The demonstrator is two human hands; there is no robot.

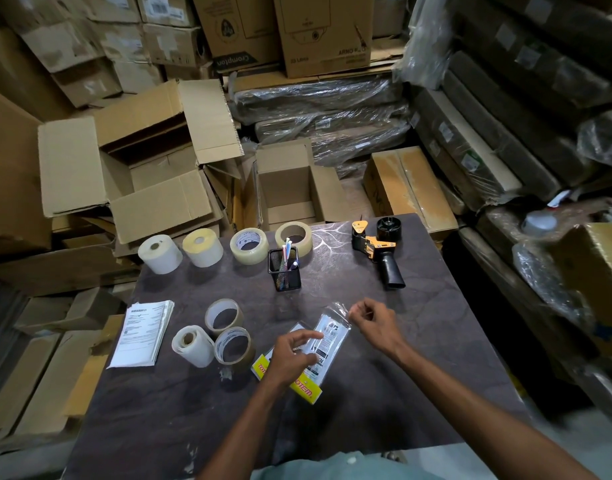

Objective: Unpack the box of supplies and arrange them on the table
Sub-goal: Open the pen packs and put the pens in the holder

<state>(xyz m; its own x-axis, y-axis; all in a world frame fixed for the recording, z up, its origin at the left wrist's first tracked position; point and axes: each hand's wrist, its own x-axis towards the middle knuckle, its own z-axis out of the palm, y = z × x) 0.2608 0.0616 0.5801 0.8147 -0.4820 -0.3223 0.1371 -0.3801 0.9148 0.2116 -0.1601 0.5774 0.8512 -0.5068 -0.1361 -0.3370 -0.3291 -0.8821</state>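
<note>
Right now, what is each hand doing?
Left hand: holding the clear packet near its lower end.
Right hand: pinching the packet's top edge.

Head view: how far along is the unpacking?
Mostly done: tape rolls, pen holder, tape dispenser and papers sit on the table. In hand: both hands, left and right, place a clear packet. Left: settling it; nearby box looks empty.
</note>
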